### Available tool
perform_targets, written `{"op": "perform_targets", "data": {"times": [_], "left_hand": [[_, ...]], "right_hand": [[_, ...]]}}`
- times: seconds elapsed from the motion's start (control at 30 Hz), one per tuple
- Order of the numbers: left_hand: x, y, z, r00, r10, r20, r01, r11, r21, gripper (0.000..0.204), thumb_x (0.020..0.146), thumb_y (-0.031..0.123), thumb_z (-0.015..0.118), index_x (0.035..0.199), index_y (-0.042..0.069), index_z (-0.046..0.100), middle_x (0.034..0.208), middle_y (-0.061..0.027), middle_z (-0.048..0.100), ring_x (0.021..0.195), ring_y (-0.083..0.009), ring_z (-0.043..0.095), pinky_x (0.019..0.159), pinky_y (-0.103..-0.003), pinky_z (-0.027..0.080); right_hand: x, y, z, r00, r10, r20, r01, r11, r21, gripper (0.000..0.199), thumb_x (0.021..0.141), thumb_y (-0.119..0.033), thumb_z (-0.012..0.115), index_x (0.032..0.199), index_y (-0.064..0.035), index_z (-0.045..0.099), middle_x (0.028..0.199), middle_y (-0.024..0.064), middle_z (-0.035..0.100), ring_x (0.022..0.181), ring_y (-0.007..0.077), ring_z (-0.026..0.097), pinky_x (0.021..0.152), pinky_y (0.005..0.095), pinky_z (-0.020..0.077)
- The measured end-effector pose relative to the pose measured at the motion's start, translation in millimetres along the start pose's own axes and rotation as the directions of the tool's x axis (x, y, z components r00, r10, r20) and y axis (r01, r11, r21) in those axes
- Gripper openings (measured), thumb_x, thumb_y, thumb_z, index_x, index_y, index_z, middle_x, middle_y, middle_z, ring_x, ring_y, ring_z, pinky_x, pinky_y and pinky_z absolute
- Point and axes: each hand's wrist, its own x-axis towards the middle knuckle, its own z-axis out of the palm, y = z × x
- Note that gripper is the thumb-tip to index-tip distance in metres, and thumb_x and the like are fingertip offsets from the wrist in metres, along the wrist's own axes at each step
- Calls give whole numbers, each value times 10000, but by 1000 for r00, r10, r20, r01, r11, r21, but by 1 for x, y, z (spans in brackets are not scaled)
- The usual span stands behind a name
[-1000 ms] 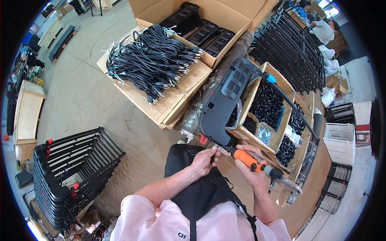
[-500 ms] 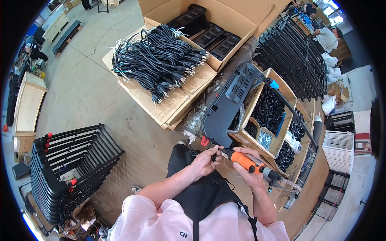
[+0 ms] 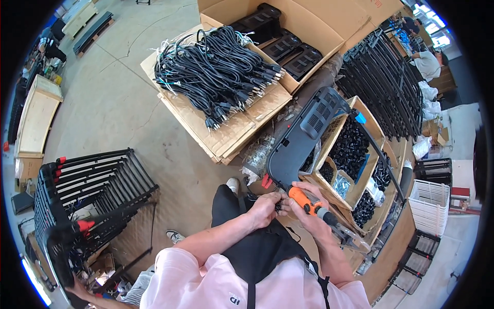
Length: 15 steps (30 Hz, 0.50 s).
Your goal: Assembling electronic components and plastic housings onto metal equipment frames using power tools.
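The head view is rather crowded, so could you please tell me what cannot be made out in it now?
All in the head view:
Small dark pieces in the left hand: partly covered by its grip, too small to identify.
Front tip of the orange power tool: too small and dark to pick out.
Rest of the co-worker's arm: cut off by the lower edge.
Lower layers of the cord pile: hidden by cords on top.

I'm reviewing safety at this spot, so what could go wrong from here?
Injury: the left grip sits close to the front end of the orange handheld power tool in the right grip, so a slip might hurt it.
Dropping: the small dark pieces in the left grip could fall if it loosens.
Knock: at lower left, another person's hand holds a black tubular frame, which might bump someone nearby if swung.
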Motion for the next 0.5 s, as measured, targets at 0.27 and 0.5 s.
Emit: {"op": "perform_targets", "data": {"times": [0.27, 0.5], "left_hand": [[15, -8, -30, 992, 89, 87, -100, 987, 129, 195, 1094, 244, 551, 1061, 82, 655, 860, 12, 669, 719, -93, 613, 621, -249, 500], [1, 3, -20, 987, 154, -46, -149, 983, 104, 203, 1072, 260, 602, 1031, 80, 684, 834, 18, 659, 696, -86, 601, 604, -245, 497]], "right_hand": [[14, 4, 6, 988, -116, 98, 126, 987, -101, 309, 860, -5, 774, 1140, -26, 645, 1281, 179, 682, 1178, 235, 670, 981, 367, 552], [17, 2, 7, 991, -96, 95, 109, 983, -149, 339, 828, -7, 800, 1131, -41, 651, 1263, 174, 694, 1125, 228, 689, 985, 361, 552]]}}
